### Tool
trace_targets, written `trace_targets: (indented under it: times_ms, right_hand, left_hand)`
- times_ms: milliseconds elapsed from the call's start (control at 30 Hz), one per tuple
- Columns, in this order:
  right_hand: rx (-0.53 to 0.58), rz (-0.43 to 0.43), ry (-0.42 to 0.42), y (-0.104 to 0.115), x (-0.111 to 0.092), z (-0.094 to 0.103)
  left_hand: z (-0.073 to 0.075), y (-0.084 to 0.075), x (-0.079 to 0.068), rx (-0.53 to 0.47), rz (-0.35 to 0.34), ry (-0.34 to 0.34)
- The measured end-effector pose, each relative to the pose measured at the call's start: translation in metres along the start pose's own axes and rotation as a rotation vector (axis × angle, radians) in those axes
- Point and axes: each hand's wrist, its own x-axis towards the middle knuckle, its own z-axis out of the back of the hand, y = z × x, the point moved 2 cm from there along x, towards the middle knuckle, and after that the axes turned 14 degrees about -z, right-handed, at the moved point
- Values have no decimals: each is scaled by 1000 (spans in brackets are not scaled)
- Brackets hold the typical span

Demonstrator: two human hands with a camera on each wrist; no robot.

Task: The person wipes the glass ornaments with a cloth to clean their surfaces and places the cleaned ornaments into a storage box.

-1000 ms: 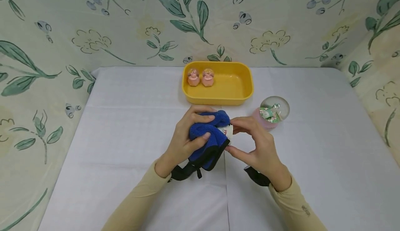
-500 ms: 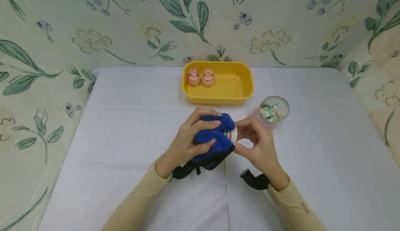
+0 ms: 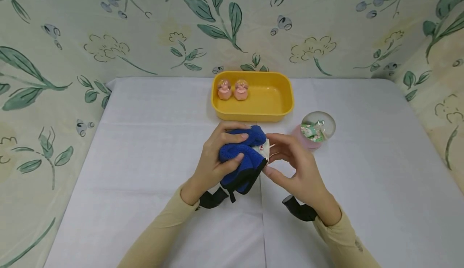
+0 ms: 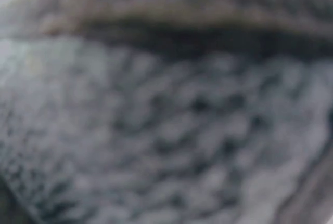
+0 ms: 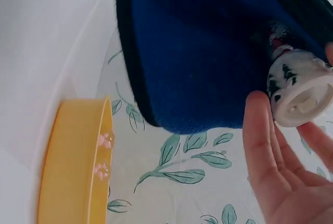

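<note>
My left hand [image 3: 212,155] grips a folded blue towel [image 3: 246,165] with black edging, wrapped around a small snow globe [image 3: 263,149]. The globe's white base sticks out of the towel's right side. At that base, my right hand [image 3: 299,163] holds on with fingers and thumb. The right wrist view shows the round white base [image 5: 304,91] with dark tree shapes on it and a hollow underside, and the fingers [image 5: 257,125] around it. The globe's upper part is mostly hidden in the towel. Blurred, close-up fabric [image 4: 171,130] fills the left wrist view.
Behind the hands stands a yellow tray [image 3: 253,115] with two small pink snow globes [image 3: 224,90] at its left end. A larger snow globe [image 3: 319,127] with a pink base is right of the tray, just beyond my right hand. White cloth [image 3: 145,147] covers the table.
Both hands and the towel shifted slightly right, then back left. The lettering on the white base shows differently in each frame, so the globe has turned within the towel.
</note>
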Motion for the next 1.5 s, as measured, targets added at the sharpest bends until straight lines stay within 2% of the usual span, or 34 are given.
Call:
trace_targets:
  times_ms: [133,233,400,567,733,900,1067,1133,1233,1267,1367,1500]
  right_hand:
    - [-126,156,-46,0,1,-1]
    - [-185,228,-107,-2,1,-1]
    - [-233,267,-171,-5,0,0]
    - [-201,253,-180,-6,0,0]
    - [-89,161,-121,-9,0,0]
    - [64,-8,-47,-12,-1,1]
    - [238,-223,9,-13,-1,2]
    - [263,-310,27,-13,-1,2]
    - [252,-351,45,-12,-1,2]
    - [238,-336,45,-12,0,2]
    - [150,-220,20,-11,1,3]
    - [-36,19,-13,-6,3,3]
  left_hand:
    - [1,-1,0,-27,20,-2]
    - [1,0,-2,-51,26,13]
    - [0,0,-1,-63,12,35]
    - [0,-2,0,-57,6,64]
    - [1,-1,-1,-44,-3,95]
    - [0,-2,0,-5,-37,135]
    - [-2,-4,-1,40,-81,204]
    - [-3,-3,-1,53,-96,229]
    - [-3,-2,-1,51,-93,220]
    - [-2,-1,-1,44,-87,202]
    - [-1,1,-1,13,-45,121]
    - [2,4,0,-21,22,31]
